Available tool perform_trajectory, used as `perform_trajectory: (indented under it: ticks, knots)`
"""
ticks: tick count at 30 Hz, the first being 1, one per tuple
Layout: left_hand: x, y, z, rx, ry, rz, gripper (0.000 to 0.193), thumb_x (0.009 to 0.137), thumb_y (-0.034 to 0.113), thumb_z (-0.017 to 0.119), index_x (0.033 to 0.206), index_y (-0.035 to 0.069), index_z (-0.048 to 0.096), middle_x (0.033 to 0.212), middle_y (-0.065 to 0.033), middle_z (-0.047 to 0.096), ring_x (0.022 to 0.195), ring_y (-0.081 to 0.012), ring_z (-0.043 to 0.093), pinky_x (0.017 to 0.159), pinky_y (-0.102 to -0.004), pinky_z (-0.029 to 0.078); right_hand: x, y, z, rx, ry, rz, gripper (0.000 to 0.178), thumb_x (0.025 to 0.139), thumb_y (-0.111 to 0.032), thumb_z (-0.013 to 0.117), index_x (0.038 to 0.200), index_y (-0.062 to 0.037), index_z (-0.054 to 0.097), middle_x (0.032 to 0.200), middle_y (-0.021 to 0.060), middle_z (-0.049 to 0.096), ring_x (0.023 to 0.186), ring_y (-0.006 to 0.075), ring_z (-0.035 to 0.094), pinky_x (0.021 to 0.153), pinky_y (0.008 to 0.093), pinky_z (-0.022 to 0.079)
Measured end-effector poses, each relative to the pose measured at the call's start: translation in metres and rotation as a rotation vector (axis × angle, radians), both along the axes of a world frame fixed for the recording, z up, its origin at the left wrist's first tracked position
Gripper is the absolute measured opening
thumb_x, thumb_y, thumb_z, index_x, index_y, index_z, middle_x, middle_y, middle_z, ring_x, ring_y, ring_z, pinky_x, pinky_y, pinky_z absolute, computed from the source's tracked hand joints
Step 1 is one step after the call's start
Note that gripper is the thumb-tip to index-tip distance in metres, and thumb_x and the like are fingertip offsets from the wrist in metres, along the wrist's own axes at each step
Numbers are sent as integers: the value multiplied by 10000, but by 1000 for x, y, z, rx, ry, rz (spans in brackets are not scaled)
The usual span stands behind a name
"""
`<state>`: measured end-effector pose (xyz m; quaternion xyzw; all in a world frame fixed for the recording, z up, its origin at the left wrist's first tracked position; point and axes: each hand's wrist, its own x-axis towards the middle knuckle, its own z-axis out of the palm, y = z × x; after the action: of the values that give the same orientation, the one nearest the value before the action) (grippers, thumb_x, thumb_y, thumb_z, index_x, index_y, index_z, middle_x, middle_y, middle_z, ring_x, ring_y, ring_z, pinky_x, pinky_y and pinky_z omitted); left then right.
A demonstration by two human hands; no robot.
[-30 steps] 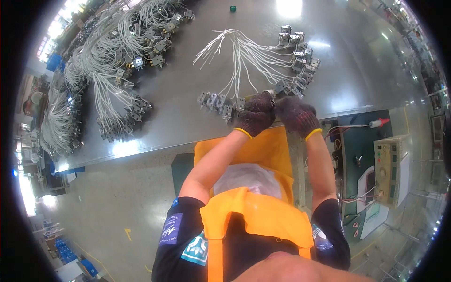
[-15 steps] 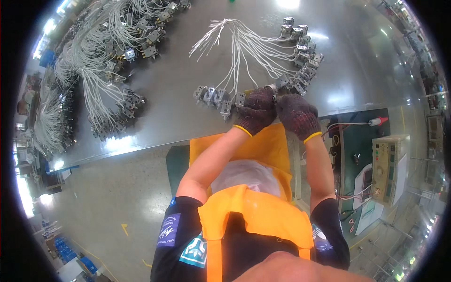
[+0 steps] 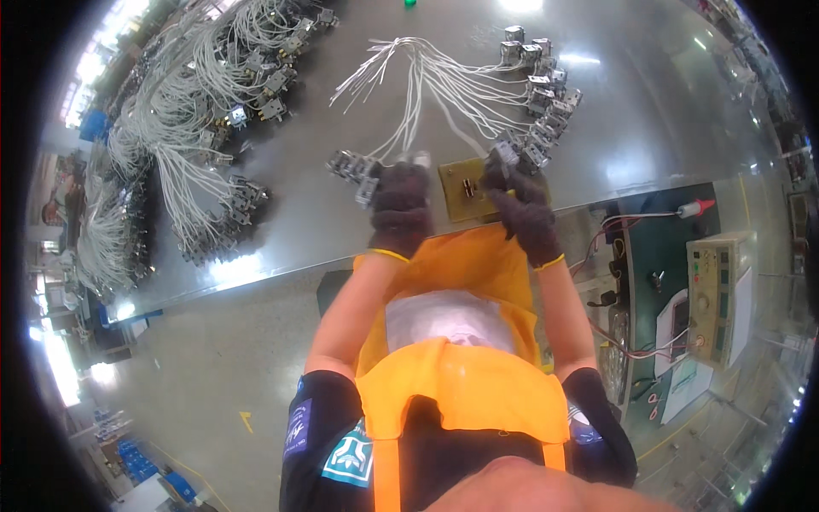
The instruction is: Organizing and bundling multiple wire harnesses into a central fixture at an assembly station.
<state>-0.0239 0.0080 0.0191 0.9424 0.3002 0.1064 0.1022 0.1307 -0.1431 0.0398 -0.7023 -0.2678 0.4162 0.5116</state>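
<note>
My left hand (image 3: 400,207), in a dark knitted glove with a yellow cuff, is closed beside the left group of small boxy metal parts (image 3: 351,166). A pale bit shows at its fingertips, too blurred to name. My right hand (image 3: 523,212), gloved alike, has its fingers bent round a small wired metal part (image 3: 505,154); motion smears the fingertips. Between my hands a brass-coloured block (image 3: 455,198) with a dark slot lies at the table's near edge. Beyond it, a bundle of white wires (image 3: 426,72) fans out to the metal parts on both sides.
A large heap of wired metal parts (image 3: 171,128) covers the left of the steel table (image 3: 324,213). At the right, a green-topped bench (image 3: 641,243) holds a beige instrument box (image 3: 715,294), a red-tipped probe (image 3: 695,208) and scissors (image 3: 653,406).
My hands have come apart: the left moved left toward the left group, uncovering the brass-coloured block. The right shifted slightly, staying by the right group of metal parts.
</note>
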Motion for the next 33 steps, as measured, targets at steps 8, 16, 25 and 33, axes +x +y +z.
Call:
perform_trajectory:
  ticks: [8, 16, 25, 33]
  knots:
    - [30, -25, -18, -22, -414, -145, 554, 795, 114, 715, 1308, 38, 520, 1168, -194, 616, 1085, -361, 602, 940, -439, 483, 19, 8, -70, 360, -476, 66, 437, 914, -165, 654, 1343, -114, 584, 1045, 32, 687, 646, 79, 597, 508, 239, 498]
    - [32, -18, -32, -703, -707, 41, 524, 852, 183, 725, 1280, -7, 490, 1067, -185, 603, 911, -313, 615, 834, -393, 503, 52, -11, 5, -131, -124, 74, 405, 941, -317, 611, 1321, -179, 617, 1105, 63, 691, 746, 112, 671, 630, 266, 532]
    - [59, -46, -20, -345, -706, -39, 528, 852, 172, 712, 1286, -14, 475, 1048, -220, 607, 902, -366, 620, 798, -433, 501, 41, -26, 14, 71, -557, 215, 315, 932, -249, 616, 1217, -127, 675, 1017, 93, 730, 871, 265, 690, 743, 364, 529]
    - [67, -33, -15, -382, -453, -104, 533, 753, 165, 774, 1220, 16, 566, 1038, -231, 647, 995, -422, 616, 833, -465, 492, 26, -2, 30, -37, -971, 310, 302, 915, -313, 611, 1119, -108, 698, 973, 178, 690, 885, 372, 653, 773, 456, 516]
